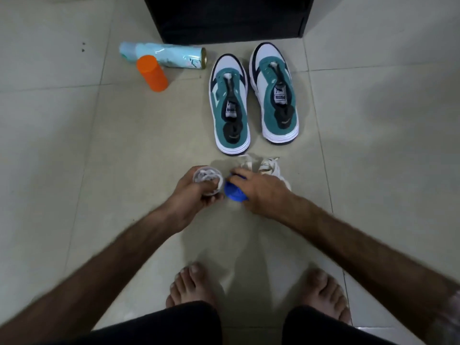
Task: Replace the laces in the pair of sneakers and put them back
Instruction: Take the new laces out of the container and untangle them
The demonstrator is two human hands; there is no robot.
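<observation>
While my left hand [199, 192] gripped a clear jar [207, 180] of laces, my right hand [258, 190] held its blue lid [234, 194] near the sneakers [254, 98].

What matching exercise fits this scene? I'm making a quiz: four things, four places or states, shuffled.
Things:
1. orange container
2. spray can
3. blue lid
4. clear jar

States:
A. under the right hand
B. gripped by the left hand
C. lying on its side by the dark cabinet
D. standing in front of the can

Pairs: 1-D, 2-C, 3-A, 4-B
</observation>
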